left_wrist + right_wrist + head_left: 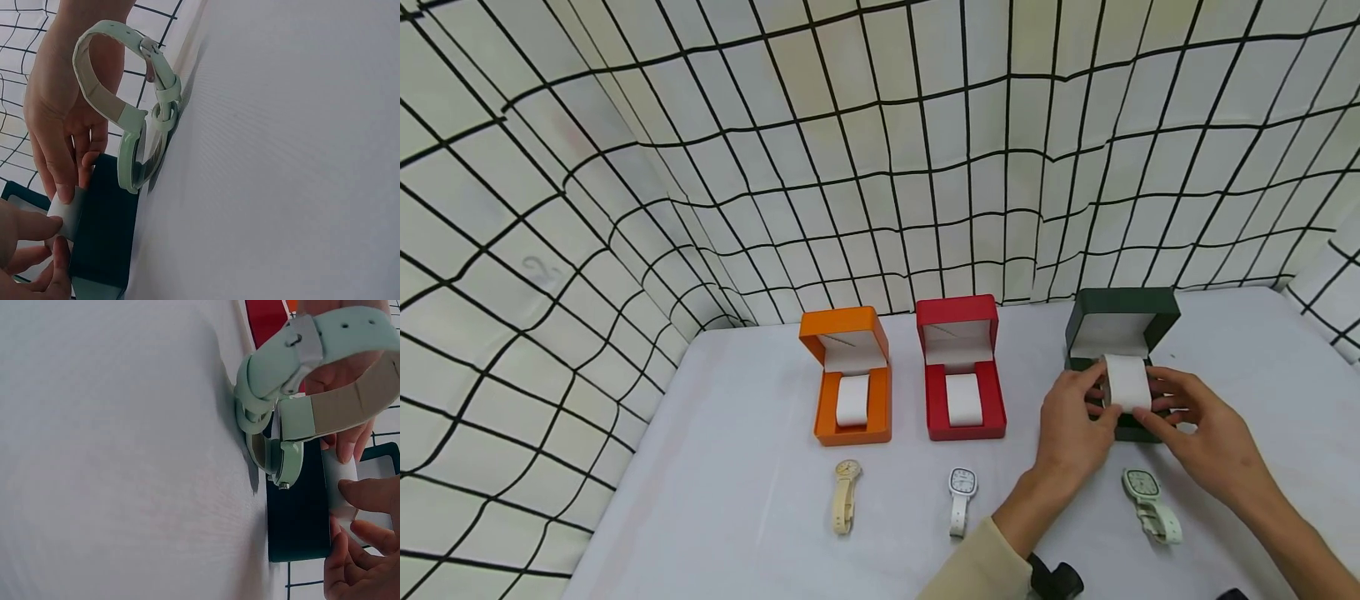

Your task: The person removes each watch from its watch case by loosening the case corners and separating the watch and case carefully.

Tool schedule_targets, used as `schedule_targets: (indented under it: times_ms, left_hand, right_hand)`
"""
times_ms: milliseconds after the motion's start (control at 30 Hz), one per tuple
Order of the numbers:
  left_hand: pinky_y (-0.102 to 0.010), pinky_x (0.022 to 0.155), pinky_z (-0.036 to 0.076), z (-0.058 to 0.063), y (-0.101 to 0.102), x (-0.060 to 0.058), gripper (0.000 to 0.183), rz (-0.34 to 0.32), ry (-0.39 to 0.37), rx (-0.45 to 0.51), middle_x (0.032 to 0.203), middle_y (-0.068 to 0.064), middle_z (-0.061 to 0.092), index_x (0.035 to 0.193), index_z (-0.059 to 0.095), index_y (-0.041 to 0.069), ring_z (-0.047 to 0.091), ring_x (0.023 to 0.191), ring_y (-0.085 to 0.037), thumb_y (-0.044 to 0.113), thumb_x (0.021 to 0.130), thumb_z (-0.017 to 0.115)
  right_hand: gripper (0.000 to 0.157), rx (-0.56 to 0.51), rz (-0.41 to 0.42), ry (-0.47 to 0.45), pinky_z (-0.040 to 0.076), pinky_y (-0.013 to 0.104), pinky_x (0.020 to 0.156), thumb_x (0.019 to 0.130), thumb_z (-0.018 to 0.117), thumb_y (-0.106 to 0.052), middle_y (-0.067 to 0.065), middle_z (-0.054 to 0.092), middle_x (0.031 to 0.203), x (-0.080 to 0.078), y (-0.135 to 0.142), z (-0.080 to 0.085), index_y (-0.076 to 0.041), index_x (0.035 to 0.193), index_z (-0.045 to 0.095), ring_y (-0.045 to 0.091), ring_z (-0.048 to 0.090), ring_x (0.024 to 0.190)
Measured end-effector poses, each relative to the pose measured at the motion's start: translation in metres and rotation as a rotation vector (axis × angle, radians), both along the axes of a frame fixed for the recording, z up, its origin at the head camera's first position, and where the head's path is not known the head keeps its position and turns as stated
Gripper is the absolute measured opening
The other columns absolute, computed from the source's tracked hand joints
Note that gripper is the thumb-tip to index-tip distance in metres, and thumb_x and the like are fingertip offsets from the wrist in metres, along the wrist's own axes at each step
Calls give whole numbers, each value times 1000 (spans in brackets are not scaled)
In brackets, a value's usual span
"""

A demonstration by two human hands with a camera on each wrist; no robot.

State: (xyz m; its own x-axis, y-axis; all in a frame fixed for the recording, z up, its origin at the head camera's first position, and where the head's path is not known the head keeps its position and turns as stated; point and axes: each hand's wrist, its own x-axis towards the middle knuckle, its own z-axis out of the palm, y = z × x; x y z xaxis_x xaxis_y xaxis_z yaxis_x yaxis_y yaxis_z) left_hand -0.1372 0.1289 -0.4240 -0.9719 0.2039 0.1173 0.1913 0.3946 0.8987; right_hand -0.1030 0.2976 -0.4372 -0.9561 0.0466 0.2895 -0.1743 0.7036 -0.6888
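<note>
Both hands are at a dark green watch box whose lid stands up at the back. Between them is a white watch cushion, which the left hand pinches at its left end and the right hand at its right end. In the wrist views the cushion shows at the box's opening, with thumbs and fingertips on it. A pale green watch with its strap buckled into a loop lies in front of this box.
To the left stand an open red box and an open orange box, each with a white cushion inside. In front lie a white watch and a cream watch. Black netting rises behind the white-covered table.
</note>
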Motion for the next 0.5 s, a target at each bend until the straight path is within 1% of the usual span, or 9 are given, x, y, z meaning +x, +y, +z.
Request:
schedule_targets:
  times_ms: [133, 333, 500]
  left_hand:
    - [-3, 78, 50, 1, 0, 0, 53, -2, -9, 1, 116, 2, 67, 142, 65, 17, 62, 98, 4, 6, 91, 79]
    - [-4, 76, 51, 2, 0, 0, 54, -2, -20, 7, 115, 2, 67, 143, 64, 17, 62, 96, 5, 6, 92, 78]
    - [-4, 76, 51, 1, 0, 0, 53, -3, -22, 9, 113, 1, 67, 142, 64, 16, 61, 94, 4, 5, 92, 77]
  right_hand:
    - [58, 11, -5, 7, 40, -2, 76, 93, 77, -10, 21, 70, 113, 0, -1, 0, -3, 146, 53, -25, 44, 89]
    - [57, 12, -2, 13, 40, -2, 76, 94, 77, -11, 18, 69, 113, 0, -1, 0, -4, 146, 54, -25, 45, 90]
    - [56, 15, 2, 12, 41, -1, 76, 94, 77, -12, 19, 68, 115, -1, 0, 0, -5, 145, 54, -26, 45, 90]
